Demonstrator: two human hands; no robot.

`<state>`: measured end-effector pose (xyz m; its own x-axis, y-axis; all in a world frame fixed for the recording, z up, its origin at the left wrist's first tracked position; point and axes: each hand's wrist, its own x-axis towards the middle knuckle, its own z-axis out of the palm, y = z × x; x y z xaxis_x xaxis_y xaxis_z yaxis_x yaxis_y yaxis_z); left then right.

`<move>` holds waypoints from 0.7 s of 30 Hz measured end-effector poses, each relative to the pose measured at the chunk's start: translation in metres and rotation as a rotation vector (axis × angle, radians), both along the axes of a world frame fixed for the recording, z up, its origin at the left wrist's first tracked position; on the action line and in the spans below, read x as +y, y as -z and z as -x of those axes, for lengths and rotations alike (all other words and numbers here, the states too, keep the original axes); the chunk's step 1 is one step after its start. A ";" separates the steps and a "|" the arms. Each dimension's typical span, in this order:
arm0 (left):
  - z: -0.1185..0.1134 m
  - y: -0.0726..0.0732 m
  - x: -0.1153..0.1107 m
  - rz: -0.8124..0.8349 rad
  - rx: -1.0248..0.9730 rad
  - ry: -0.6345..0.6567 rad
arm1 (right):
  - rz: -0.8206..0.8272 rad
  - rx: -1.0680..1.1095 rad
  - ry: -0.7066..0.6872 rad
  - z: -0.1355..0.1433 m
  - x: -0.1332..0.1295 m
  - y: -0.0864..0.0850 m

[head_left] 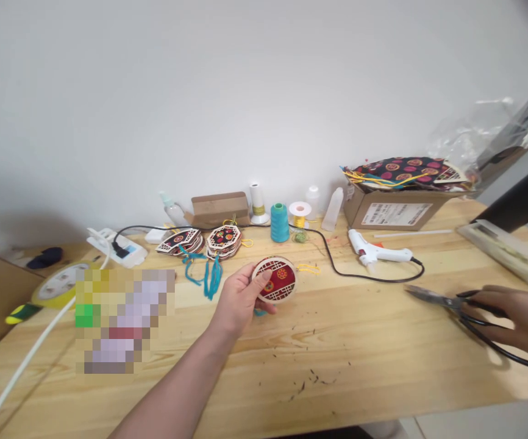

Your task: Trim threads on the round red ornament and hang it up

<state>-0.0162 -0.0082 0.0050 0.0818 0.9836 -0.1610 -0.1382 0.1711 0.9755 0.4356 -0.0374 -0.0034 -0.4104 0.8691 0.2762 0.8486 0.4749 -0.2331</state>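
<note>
My left hand (241, 299) is closed round a round ornament (282, 280) with a pale lattice rim and dark red patterned cloth, its thumb lying across the front. A yellow loop sticks out at its right, and a bit of blue shows under the hand. At the right, my right hand (511, 317) grips black-handled scissors (447, 300) whose blades point left over the table. Behind the left hand lie two stacks of similar ornaments, one octagonal (224, 241) and one fan-like (179, 242), with blue tassels (212, 277).
A white glue gun (378, 249) with a black cord lies behind the scissors. Along the wall stand a blue thread cone (279, 224), a yellow thread spool (299, 213) and a full cardboard box (383, 207). Dark scraps (312, 378) litter the wooden table (374, 366). A power strip (127, 250) sits left.
</note>
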 end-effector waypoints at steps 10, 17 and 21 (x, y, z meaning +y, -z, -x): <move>-0.019 -0.017 -0.013 0.105 -0.172 -0.141 | 0.405 0.535 0.318 0.164 -0.010 -0.046; -0.031 -0.040 -0.036 0.109 -0.264 -0.256 | 0.832 1.285 0.185 0.270 0.001 -0.040; -0.036 -0.039 -0.043 0.081 -0.296 -0.316 | 0.844 1.385 0.146 0.275 0.004 -0.041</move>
